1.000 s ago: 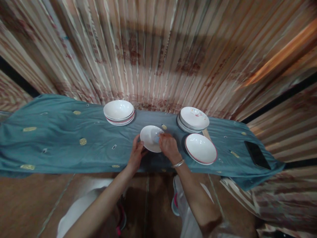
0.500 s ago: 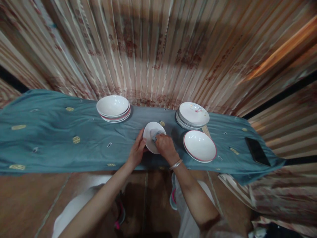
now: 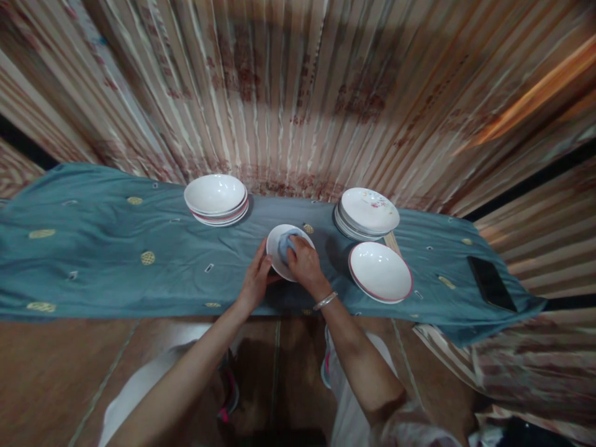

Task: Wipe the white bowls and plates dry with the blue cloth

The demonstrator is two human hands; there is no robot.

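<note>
A small white bowl is tilted toward me above the middle of the cloth. My left hand grips it by the left rim, thumb at the edge and fingers behind. Inside the bowl, my right hand, with a silver bangle at the wrist, presses a bundled light-blue cloth against the inner surface. The fingers are closed round this cloth, which is partly hidden by them.
A blue-green tablecloth covers the narrow table. Stacked white bowls stand back left. Back right is a stack of plates, with red-rimmed bowls before it. A dark phone lies far right; a pleated curtain hangs behind.
My right hand has shifted slightly up within the bowl, and more of the blue cloth now shows. My left hand keeps its hold on the rim. The view has shifted slightly.
</note>
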